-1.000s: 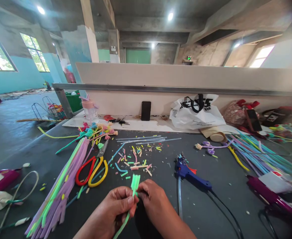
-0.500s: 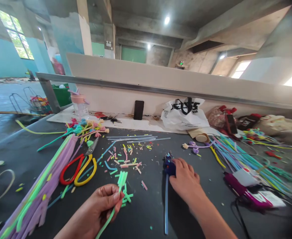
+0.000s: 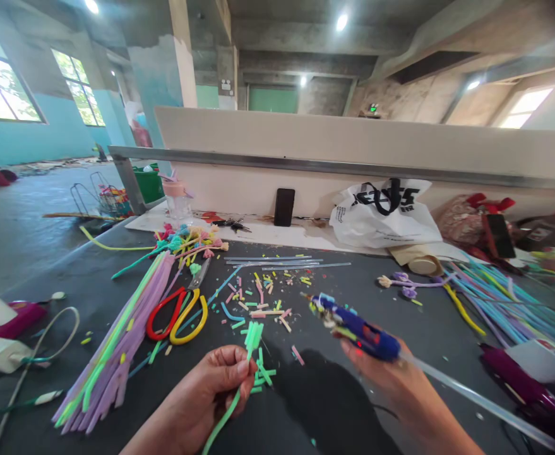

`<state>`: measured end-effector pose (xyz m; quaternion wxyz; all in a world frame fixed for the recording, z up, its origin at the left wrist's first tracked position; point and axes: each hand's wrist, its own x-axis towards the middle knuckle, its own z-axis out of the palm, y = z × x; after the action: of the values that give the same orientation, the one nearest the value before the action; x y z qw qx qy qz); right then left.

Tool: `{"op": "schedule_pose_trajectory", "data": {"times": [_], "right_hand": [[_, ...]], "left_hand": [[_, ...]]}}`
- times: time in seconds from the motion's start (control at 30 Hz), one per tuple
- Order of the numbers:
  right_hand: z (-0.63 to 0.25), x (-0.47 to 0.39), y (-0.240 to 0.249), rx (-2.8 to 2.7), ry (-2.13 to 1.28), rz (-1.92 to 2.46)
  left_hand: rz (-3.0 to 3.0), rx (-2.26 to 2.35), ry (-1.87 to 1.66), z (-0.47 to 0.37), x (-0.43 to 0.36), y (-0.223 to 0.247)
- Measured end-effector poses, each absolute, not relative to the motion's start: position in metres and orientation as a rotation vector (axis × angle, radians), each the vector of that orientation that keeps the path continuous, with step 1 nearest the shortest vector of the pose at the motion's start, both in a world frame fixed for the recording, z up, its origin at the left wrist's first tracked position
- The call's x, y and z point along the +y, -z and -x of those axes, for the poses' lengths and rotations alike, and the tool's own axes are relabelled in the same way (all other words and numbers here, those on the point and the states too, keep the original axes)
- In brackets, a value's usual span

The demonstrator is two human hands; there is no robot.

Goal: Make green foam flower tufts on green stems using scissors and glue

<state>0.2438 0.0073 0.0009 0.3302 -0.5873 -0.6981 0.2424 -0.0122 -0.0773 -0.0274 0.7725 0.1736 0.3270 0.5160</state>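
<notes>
Pinched in my left hand (image 3: pixel 223 379) is a light green pipe cleaner (image 3: pixel 224 422), its tip carrying a cluster of short green pieces (image 3: pixel 253 335). My right hand (image 3: pixel 393 382) grips a blue hot glue gun (image 3: pixel 369 335), raised over the table, its messy nozzle directed left toward the green tip but apart from it. From the back of the gun a long clear glue stick (image 3: pixel 480 397) sticks out. More short green pieces (image 3: pixel 264 378) lie just right of my left hand. Scissors (image 3: pixel 187 319) with red and yellow handles rest farther left.
Purple and green pipe cleaners (image 3: pixel 130 335) lie bundled at left, with finished-looking coloured stems (image 3: pixel 182 243) behind. Pink and yellow scraps (image 3: pixel 268 309) and clear glue sticks (image 3: pixel 286 262) cover the middle. A phone (image 3: pixel 284 207) and white bag (image 3: pixel 381 215) stand at the back. Blue pipe cleaners (image 3: pixel 509 303) lie right.
My right hand has lifted the glue gun off the table and tilted its nozzle leftward. My left hand keeps its pinch on the green pipe cleaner. The view has shifted left.
</notes>
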Motion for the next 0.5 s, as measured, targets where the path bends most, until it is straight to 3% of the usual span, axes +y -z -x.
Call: {"op": "schedule_pose_trajectory", "data": {"times": [0.2, 0.5], "right_hand": [[-0.213, -0.036, -0.017, -2.247, -0.753, 1.028], [-0.209, -0.040, -0.024, -2.321, -0.704, 0.964]], "left_hand": [[-0.471, 0.773, -1.134, 0.010, -0.077, 0.026], [-0.438, 0.758, -1.097, 0.011, -0.077, 0.027]]}}
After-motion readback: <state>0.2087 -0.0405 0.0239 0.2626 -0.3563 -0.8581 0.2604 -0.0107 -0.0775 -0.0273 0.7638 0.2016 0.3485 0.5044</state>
